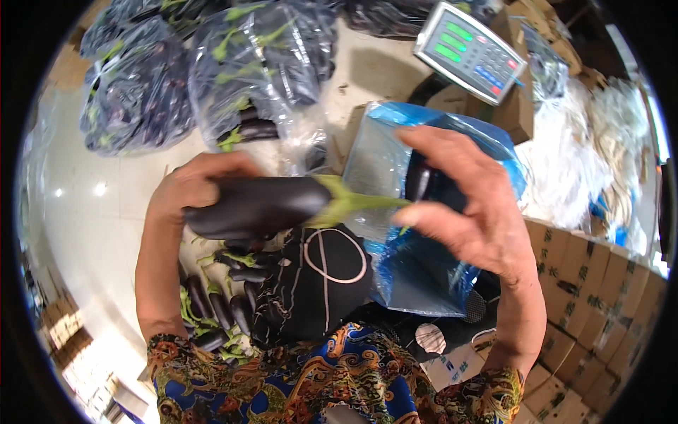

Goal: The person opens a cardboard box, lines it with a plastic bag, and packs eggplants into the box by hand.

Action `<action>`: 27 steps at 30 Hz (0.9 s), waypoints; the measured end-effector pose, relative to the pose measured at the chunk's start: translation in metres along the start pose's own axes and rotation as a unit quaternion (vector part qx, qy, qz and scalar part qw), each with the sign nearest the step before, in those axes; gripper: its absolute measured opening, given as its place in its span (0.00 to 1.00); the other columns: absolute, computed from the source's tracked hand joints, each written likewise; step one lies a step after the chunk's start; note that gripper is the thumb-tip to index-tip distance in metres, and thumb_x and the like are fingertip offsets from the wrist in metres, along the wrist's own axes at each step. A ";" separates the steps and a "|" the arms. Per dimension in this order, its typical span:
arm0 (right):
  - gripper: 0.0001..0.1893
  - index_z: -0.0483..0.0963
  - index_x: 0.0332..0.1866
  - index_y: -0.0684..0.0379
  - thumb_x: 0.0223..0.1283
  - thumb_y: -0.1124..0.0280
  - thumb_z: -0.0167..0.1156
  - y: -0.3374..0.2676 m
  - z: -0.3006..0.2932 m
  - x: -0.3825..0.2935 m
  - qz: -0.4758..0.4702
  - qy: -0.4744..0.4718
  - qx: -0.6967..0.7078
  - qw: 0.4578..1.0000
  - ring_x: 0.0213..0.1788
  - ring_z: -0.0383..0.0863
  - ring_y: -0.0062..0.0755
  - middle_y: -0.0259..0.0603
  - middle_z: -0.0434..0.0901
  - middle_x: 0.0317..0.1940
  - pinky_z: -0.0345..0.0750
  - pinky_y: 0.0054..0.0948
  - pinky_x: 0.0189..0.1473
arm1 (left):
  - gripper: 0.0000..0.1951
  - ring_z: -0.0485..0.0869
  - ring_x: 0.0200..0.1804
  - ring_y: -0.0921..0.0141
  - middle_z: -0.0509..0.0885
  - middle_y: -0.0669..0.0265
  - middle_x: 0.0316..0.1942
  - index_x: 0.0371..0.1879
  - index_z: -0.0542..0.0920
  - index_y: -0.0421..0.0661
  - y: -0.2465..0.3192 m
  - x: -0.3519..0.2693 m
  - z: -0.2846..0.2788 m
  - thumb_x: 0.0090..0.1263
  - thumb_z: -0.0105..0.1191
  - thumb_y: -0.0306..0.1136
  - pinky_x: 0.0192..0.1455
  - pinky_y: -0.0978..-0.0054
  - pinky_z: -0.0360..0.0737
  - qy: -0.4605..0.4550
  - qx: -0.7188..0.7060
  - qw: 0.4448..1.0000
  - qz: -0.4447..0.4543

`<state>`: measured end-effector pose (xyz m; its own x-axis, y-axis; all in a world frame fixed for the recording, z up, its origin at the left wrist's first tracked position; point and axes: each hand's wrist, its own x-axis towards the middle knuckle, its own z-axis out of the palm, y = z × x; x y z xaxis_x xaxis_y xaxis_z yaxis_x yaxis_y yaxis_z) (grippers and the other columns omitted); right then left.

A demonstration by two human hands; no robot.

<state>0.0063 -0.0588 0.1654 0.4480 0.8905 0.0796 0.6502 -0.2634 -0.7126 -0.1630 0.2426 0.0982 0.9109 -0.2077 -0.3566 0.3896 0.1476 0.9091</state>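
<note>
My left hand [196, 183] grips a large dark purple eggplant [265, 204] by its blunt end. The fruit lies level across my front, slightly blurred, its green cap and stem [344, 201] pointing right. Around the stem's tip, my right hand [471, 201] is open, thumb and fingers well apart. Whether the thumb touches the stem I cannot tell. Beneath that hand lies a blue plastic bag [429, 281] with its mouth spread, and another eggplant [419, 180] shows inside it. Several loose eggplants [222, 310] are on the floor at the lower left.
Clear plastic bags of eggplants [259, 58] [137, 95] stand at the upper left. A digital scale display [469, 53] with lit green readouts rises at the upper right, near a cardboard box [522, 100]. Crumpled clear plastic [567, 159] and stacked cartons bearing writing [588, 286] are on the right.
</note>
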 end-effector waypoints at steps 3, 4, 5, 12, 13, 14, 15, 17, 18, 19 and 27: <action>0.36 0.65 0.62 0.68 0.55 0.53 0.67 -0.008 0.004 -0.002 0.022 -0.146 0.030 0.989 0.49 0.80 0.60 0.57 0.79 0.49 0.77 0.44 0.54 | 0.43 0.84 0.46 0.67 0.85 0.56 0.44 0.45 0.80 0.33 0.033 0.080 0.038 0.55 0.52 0.70 0.52 0.76 0.78 -0.135 0.125 0.980 0.079; 0.34 0.64 0.63 0.67 0.57 0.57 0.66 -0.008 0.003 -0.009 0.094 -0.169 0.026 0.981 0.49 0.79 0.62 0.58 0.79 0.48 0.77 0.45 0.52 | 0.41 0.82 0.47 0.70 0.84 0.59 0.44 0.47 0.81 0.33 0.034 0.100 0.046 0.60 0.48 0.69 0.55 0.77 0.75 -0.185 0.122 0.973 0.069; 0.32 0.64 0.63 0.65 0.57 0.61 0.66 0.008 0.004 -0.022 0.079 -0.125 0.078 0.986 0.49 0.80 0.60 0.61 0.79 0.46 0.77 0.43 0.52 | 0.34 0.83 0.47 0.69 0.84 0.59 0.45 0.51 0.79 0.34 0.022 0.117 0.052 0.70 0.44 0.59 0.51 0.74 0.79 -0.189 0.063 0.977 0.079; 0.29 0.63 0.65 0.62 0.63 0.61 0.63 0.078 0.045 -0.117 0.425 0.125 0.407 0.799 0.46 0.74 0.26 0.37 0.75 0.44 0.71 0.26 0.52 | 0.24 0.83 0.47 0.68 0.81 0.54 0.51 0.61 0.71 0.36 -0.029 0.149 0.074 0.75 0.47 0.42 0.48 0.74 0.80 -0.085 -0.041 0.994 0.045; 0.29 0.63 0.65 0.62 0.63 0.62 0.62 0.090 0.054 -0.121 0.436 0.156 0.429 0.776 0.46 0.74 0.26 0.38 0.75 0.45 0.71 0.26 0.52 | 0.23 0.82 0.48 0.68 0.81 0.55 0.51 0.61 0.71 0.36 -0.032 0.144 0.069 0.74 0.49 0.41 0.49 0.74 0.79 -0.058 -0.041 0.997 0.021; 0.30 0.61 0.66 0.63 0.63 0.63 0.62 0.105 0.063 -0.128 0.462 0.173 0.440 0.751 0.46 0.74 0.26 0.37 0.75 0.46 0.72 0.26 0.52 | 0.23 0.82 0.48 0.68 0.81 0.55 0.51 0.61 0.71 0.36 -0.038 0.143 0.065 0.73 0.50 0.39 0.51 0.75 0.78 -0.036 -0.042 0.998 -0.001; 0.30 0.61 0.66 0.63 0.63 0.63 0.62 0.122 0.074 -0.133 0.462 0.176 0.440 0.749 0.46 0.74 0.26 0.37 0.75 0.46 0.72 0.26 0.52 | 0.23 0.82 0.48 0.68 0.81 0.55 0.51 0.61 0.71 0.36 -0.046 0.140 0.060 0.73 0.50 0.39 0.51 0.75 0.78 -0.039 -0.041 0.998 -0.002; 0.33 0.59 0.67 0.64 0.62 0.61 0.63 0.153 0.098 -0.138 0.561 0.267 0.365 0.694 0.52 0.75 0.31 0.39 0.75 0.51 0.71 0.29 0.55 | 0.23 0.82 0.48 0.69 0.81 0.55 0.51 0.61 0.71 0.37 -0.069 0.133 0.045 0.73 0.51 0.40 0.50 0.75 0.78 0.017 -0.052 0.998 -0.018; 0.37 0.55 0.68 0.66 0.61 0.57 0.64 0.165 0.108 -0.136 0.559 0.262 0.295 0.729 0.56 0.77 0.48 0.53 0.75 0.56 0.73 0.37 0.57 | 0.22 0.82 0.47 0.70 0.82 0.58 0.50 0.60 0.73 0.39 -0.084 0.124 0.035 0.72 0.51 0.40 0.50 0.76 0.78 0.037 -0.067 0.997 -0.020; 0.37 0.55 0.68 0.66 0.61 0.57 0.64 0.172 0.110 -0.129 0.559 0.256 0.299 0.730 0.56 0.77 0.48 0.53 0.75 0.56 0.73 0.37 0.57 | 0.22 0.82 0.47 0.70 0.82 0.58 0.50 0.60 0.73 0.39 -0.099 0.115 0.028 0.72 0.51 0.40 0.50 0.76 0.78 0.044 -0.066 0.997 -0.023; 0.47 0.53 0.65 0.81 0.54 0.50 0.65 0.216 0.119 -0.119 0.465 -0.178 -0.387 0.776 0.45 0.86 0.39 0.51 0.84 0.45 0.83 0.36 0.44 | 0.15 0.84 0.45 0.68 0.85 0.61 0.44 0.51 0.79 0.43 -0.250 0.015 -0.056 0.69 0.55 0.36 0.47 0.71 0.79 0.380 0.049 0.916 -0.121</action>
<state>0.0205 -0.1772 -0.0811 0.8360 0.1919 -0.5141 0.3827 -0.8754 0.2955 -0.2390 0.2564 -0.1462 0.6456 0.5159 -0.5631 0.6121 0.0913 0.7855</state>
